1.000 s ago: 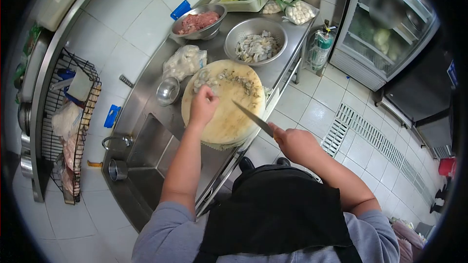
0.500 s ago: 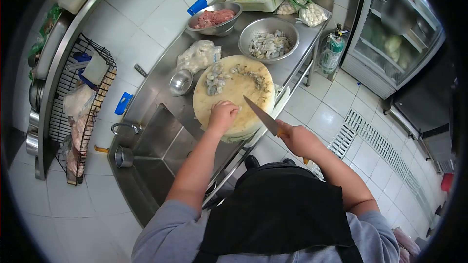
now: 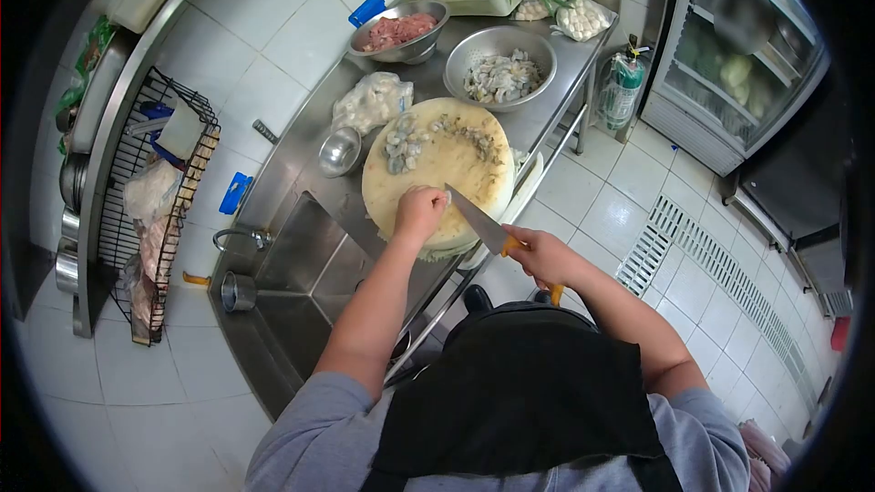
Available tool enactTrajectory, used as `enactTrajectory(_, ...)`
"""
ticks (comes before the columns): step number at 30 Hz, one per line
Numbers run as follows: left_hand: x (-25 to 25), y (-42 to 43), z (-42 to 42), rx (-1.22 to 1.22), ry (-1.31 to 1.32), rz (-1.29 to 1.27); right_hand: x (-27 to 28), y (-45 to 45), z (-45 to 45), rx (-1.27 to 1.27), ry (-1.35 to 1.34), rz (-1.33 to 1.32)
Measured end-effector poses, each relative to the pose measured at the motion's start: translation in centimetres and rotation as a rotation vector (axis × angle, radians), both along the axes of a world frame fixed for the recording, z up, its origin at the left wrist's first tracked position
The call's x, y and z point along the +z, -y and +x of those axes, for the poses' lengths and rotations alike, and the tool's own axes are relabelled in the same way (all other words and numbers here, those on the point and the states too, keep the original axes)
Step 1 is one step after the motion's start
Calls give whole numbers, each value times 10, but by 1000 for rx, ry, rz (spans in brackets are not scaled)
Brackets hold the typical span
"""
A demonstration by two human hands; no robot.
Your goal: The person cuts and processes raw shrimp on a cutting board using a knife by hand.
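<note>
My left hand (image 3: pixel 422 211) is closed at the near left part of the round cutting board (image 3: pixel 447 169), its fingertips beside the knife tip; what it pinches is too small to name. In my right hand (image 3: pixel 540 257) is the orange handle of a knife (image 3: pixel 480 222), whose blade points left over the board's near right edge. A pile of peeled shrimp (image 3: pixel 402 144) lies at the board's far left. Dark scraps (image 3: pixel 474 141) curve along its far right. Beyond the board stands a perforated bowl (image 3: pixel 458 53) with more shrimp (image 3: pixel 503 77).
Behind left are a small metal bowl (image 3: pixel 340 152), a bag of pale food (image 3: pixel 372 102) and a colander of raw meat (image 3: pixel 399 32). A white tray (image 3: pixel 497 3) holds green onions. The sink (image 3: pixel 301 282) lies left, a glass-door fridge (image 3: pixel 738 64) at right.
The view has shifted. My left hand has moved from the shrimp pile to the board's near side, and the knife tip has come close beside its fingers.
</note>
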State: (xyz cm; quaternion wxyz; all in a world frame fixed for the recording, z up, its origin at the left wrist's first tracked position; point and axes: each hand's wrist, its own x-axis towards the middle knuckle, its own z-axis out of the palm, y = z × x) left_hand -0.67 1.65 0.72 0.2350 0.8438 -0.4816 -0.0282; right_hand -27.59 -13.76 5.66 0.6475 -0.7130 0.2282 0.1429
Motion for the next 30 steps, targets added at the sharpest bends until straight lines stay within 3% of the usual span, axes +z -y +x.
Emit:
enactTrajectory(3,-4,3,-2,61,-8,32,1,-4,5,-3,29,1)
enactTrajectory(5,-12,6,-3,286,-192,73,11,-7,0,-3,3,-22)
enactTrajectory(8,-15,8,-7,404,-304,57,26,-8,-16,40,2,-54)
enactTrajectory(17,-10,10,-10,454,-393,78,40,0,-30,156,-67,-90)
enactTrajectory(21,-41,5,5,447,-381,-10,46,9,-35,164,-70,-96)
enactTrajectory(24,-34,5,1,437,-332,13,37,10,-35,219,-12,-306)
enactTrajectory(26,-32,4,2,419,-294,3,24,5,-35,176,70,-593)
enactTrajectory(30,-8,17,-3,504,-386,100,39,5,-34,199,21,-570)
